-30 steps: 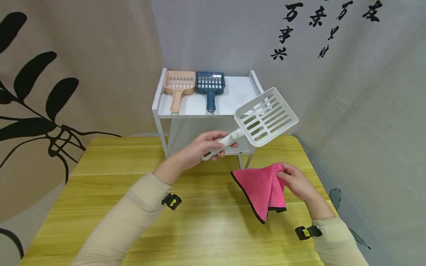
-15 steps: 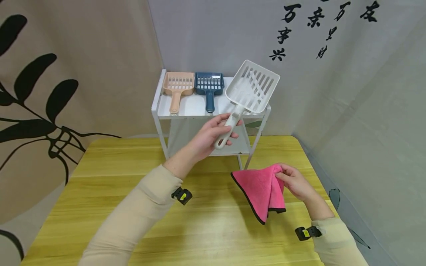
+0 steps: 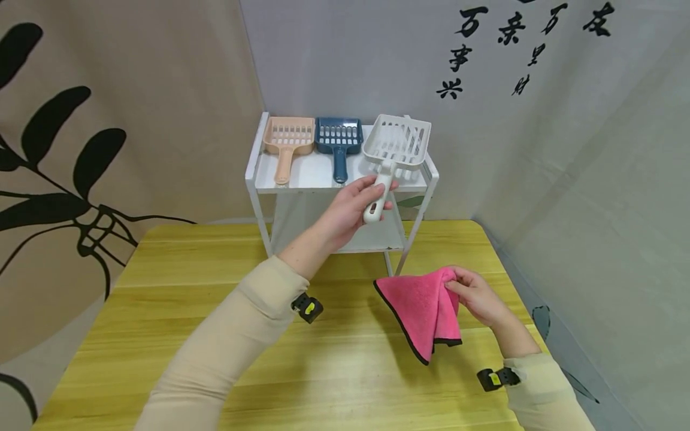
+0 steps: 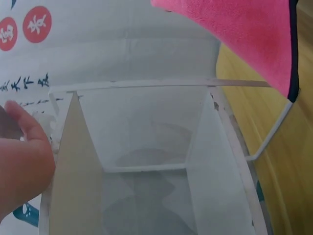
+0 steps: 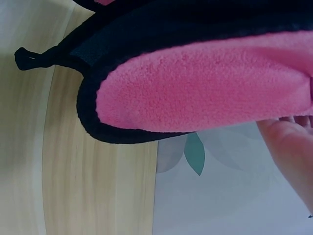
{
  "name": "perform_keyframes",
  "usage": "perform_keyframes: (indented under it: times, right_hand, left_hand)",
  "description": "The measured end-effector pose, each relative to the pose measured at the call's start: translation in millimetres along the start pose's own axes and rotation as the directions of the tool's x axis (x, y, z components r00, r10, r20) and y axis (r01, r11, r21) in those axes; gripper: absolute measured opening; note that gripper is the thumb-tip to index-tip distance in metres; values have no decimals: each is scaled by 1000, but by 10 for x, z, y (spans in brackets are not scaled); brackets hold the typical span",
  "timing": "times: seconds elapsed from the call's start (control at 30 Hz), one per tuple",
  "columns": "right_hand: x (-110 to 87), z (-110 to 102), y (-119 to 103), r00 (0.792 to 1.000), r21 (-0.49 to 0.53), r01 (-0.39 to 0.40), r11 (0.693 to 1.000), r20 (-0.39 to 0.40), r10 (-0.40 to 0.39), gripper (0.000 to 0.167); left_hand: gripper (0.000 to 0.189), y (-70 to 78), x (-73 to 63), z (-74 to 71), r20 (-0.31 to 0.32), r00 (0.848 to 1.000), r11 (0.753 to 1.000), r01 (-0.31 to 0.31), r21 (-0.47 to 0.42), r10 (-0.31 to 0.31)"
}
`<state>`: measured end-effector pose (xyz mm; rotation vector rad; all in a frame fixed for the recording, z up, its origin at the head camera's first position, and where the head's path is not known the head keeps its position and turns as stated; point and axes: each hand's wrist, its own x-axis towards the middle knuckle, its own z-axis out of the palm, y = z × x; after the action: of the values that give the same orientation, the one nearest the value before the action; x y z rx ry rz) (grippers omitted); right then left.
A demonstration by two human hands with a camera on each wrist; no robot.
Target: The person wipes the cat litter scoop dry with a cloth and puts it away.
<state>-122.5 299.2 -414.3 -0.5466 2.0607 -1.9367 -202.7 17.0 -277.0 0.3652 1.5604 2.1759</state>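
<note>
My left hand [image 3: 353, 206] grips the handle of a white slotted litter scoop [image 3: 398, 141], its basket overlapping the right part of the rack's top shelf in the head view. To its left on that shelf lie a peach litter scoop [image 3: 289, 143] and a dark blue litter scoop [image 3: 339, 143], handles toward me. My right hand [image 3: 477, 296] pinches a pink cloth [image 3: 420, 305] with black edging, which hangs over the table. The right wrist view shows the cloth [image 5: 205, 88] up close with a black loop at one corner. Only part of the left hand [image 4: 24, 161] shows in the left wrist view.
A white two-tier rack [image 3: 261, 189] stands at the far edge of the yellow wood-grain table [image 3: 302, 371]. Behind it hang a beige curtain [image 3: 178, 108] with dark leaves and a pale backdrop [image 3: 350, 54] with black characters.
My left hand has moved forward and right, first turning the white litter scoop more upright, then bringing it lower over the shelf's right part. The right hand and cloth have hardly moved.
</note>
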Motion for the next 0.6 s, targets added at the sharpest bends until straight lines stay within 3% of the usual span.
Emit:
perform_keyframes:
  times: [0.3,0.6]
  right_hand:
    - [7,11,12,1000,-12,-22,1000,-4,22,18]
    - [2,-2,52,1000,-18,-18,1000,6,18,20]
  left_hand:
    - [42,-3,113,39,-90,996,998,6,58,0]
    - [49,-1,138,169,-178,984,995,-6,97,24]
